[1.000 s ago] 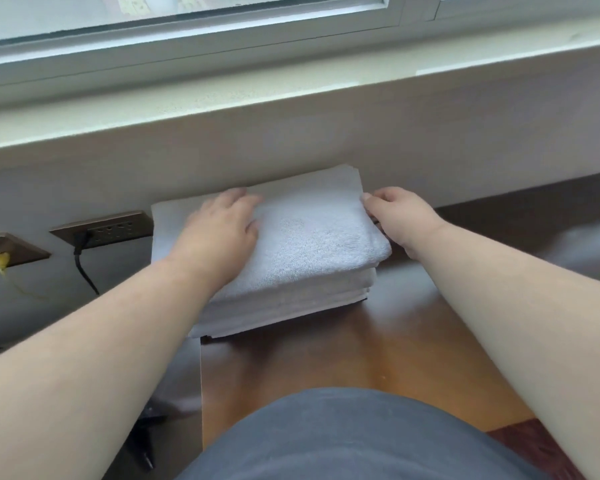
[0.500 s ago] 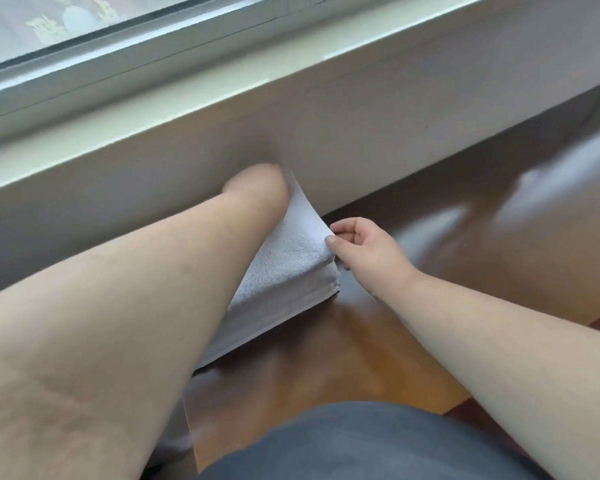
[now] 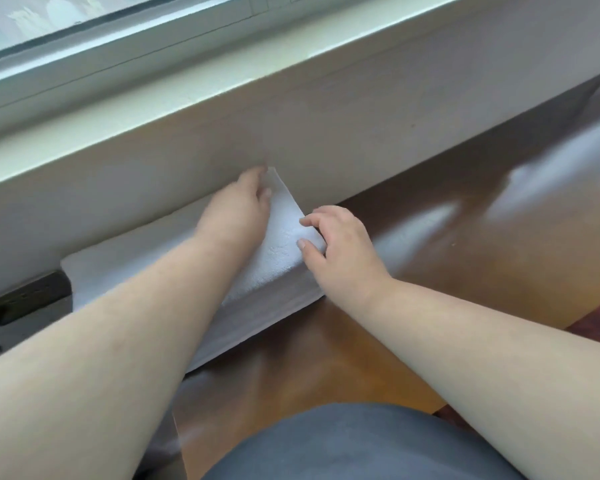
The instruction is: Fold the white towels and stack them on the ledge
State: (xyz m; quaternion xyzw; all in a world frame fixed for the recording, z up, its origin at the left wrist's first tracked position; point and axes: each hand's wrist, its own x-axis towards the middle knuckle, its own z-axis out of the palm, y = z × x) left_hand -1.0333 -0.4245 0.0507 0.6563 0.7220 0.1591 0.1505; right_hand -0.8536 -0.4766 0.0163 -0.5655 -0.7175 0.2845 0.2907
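Note:
A stack of folded white towels (image 3: 267, 271) lies on the brown wooden ledge (image 3: 326, 368), pushed against the pale wall below the window. My left hand (image 3: 239, 206) lies flat on the top towel, fingers reaching its far right corner at the wall. My right hand (image 3: 336, 244) sits at the stack's right end, its fingertips and thumb curled on the top towel's right edge. My left forearm hides much of the stack's top.
A dark wall socket plate (image 3: 25, 299) with a black cable sits left of the stack. The window sill (image 3: 153, 109) runs above. The glossy wooden surface (image 3: 482, 244) stretches to the right. Grey fabric (image 3: 354, 445) fills the bottom centre.
The view swung to the right and steadied. My left hand slid across the top towel to its far right corner. My right hand moved from the right end up onto the towel's right edge.

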